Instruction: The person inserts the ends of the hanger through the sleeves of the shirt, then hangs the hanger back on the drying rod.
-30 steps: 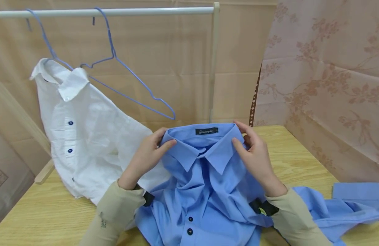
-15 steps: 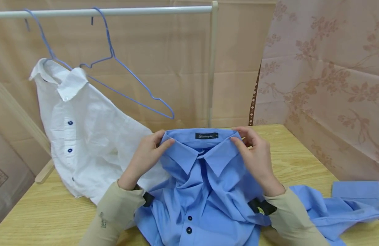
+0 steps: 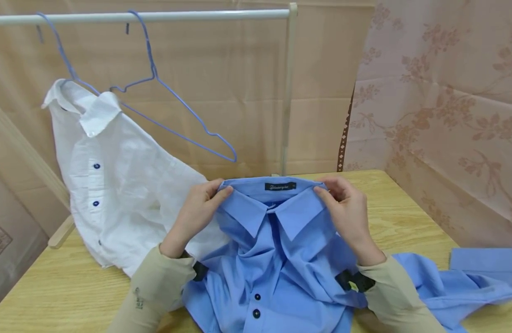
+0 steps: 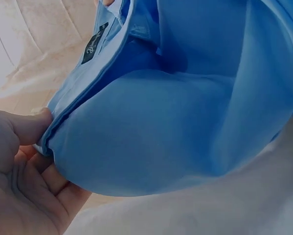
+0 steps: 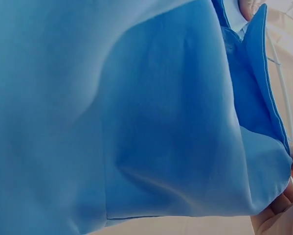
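A blue button-up shirt [image 3: 277, 259] with dark buttons is held up by its pointed collar in the head view, a black label [image 3: 280, 186] showing inside the neckband. My left hand [image 3: 198, 208] pinches the collar's left end between thumb and fingers. On the opposite end my right hand [image 3: 347, 212] grips the collar the same way, thumb in front. Close up in the left wrist view, the thumb [image 4: 33, 125] presses on the collar's fold. Blue cloth fills most of the right wrist view, with the fingers [image 5: 283, 208] at its edge.
A white shirt [image 3: 127, 175] hangs at the left on a blue wire hanger [image 3: 64, 55]. A bare blue hanger [image 3: 185, 104] hangs beside it from the white rail [image 3: 218, 15]. A blue sleeve [image 3: 460, 282] lies across the wooden table [image 3: 405, 208] at the right.
Both hands have lowered the top of the blue collar slightly and drawn its ends a little farther apart. The white shirt and hangers stay in place.
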A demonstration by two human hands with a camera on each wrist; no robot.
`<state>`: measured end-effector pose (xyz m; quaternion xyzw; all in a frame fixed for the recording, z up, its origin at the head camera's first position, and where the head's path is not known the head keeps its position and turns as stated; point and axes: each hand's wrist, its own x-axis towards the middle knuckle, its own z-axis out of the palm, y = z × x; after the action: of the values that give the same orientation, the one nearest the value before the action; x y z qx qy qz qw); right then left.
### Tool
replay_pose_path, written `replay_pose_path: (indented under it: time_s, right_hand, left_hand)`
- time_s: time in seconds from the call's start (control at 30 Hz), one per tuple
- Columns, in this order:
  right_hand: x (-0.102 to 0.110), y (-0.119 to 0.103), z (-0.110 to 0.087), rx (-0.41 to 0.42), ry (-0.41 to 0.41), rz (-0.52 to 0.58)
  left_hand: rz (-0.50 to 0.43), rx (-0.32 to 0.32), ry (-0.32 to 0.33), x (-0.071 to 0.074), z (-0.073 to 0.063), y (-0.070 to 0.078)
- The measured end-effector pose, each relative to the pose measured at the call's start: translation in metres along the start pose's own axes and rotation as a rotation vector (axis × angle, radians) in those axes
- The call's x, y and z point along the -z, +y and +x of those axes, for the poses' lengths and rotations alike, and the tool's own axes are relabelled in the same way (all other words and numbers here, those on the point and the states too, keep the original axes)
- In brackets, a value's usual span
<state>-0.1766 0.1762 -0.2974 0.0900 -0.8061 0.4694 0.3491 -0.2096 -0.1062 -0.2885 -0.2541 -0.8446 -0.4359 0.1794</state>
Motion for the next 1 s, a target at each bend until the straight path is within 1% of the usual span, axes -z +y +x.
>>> replay_pose_path:
  time_s: [0.07, 0.13, 0.27, 0.37, 0.43, 0.53, 0.6, 0.73, 0.8, 0.87, 0.93, 1.0]
  right_hand:
    - [-0.001, 0.001, 0.002, -0.013, -0.027, -0.007]
    - [-0.002, 0.002, 0.005, -0.019, -0.075, -0.032]
    - [-0.001, -0.002, 0.015, -0.007, -0.228, -0.132]
    - [0.000, -0.010, 0.026, 0.019, -0.334, -0.183]
    - [-0.002, -0.020, 0.035, 0.041, -0.388, -0.218]
    - [-0.008, -0.039, 0.050, 0.103, -0.464, -0.265]
    - [-0.014, -0.054, 0.061, 0.148, -0.526, -0.308]
    - [-0.029, -0.087, 0.082, 0.228, -0.654, -0.355]
    - [-0.039, -0.100, 0.089, 0.268, -0.693, -0.374]
    - [-0.048, -0.111, 0.095, 0.305, -0.710, -0.388]
    - [-0.057, -0.119, 0.101, 0.341, -0.706, -0.393]
    - [-0.065, -0.126, 0.106, 0.345, -0.695, -0.381]
  left_hand:
    - [-0.006, 0.003, 0.003, 0.001, -0.001, -0.001]
    - [-0.007, 0.004, 0.006, 0.002, -0.003, -0.003]
    - [0.008, 0.010, 0.015, 0.005, -0.005, -0.005]
    - [0.023, 0.015, 0.023, 0.007, -0.006, -0.006]
    - [0.030, 0.012, 0.027, 0.008, -0.006, -0.006]
    - [0.032, 0.009, 0.032, 0.008, -0.005, -0.007]
    - [0.031, 0.006, 0.035, 0.008, -0.005, -0.007]
    - [0.026, 0.008, 0.035, 0.008, -0.006, -0.006]
    - [0.025, 0.009, 0.030, 0.007, -0.005, -0.006]
    - [0.028, 0.008, 0.023, 0.007, -0.005, -0.007]
    - [0.025, 0.011, 0.016, 0.007, -0.005, -0.007]
    - [0.020, 0.015, 0.008, 0.006, -0.004, -0.007]
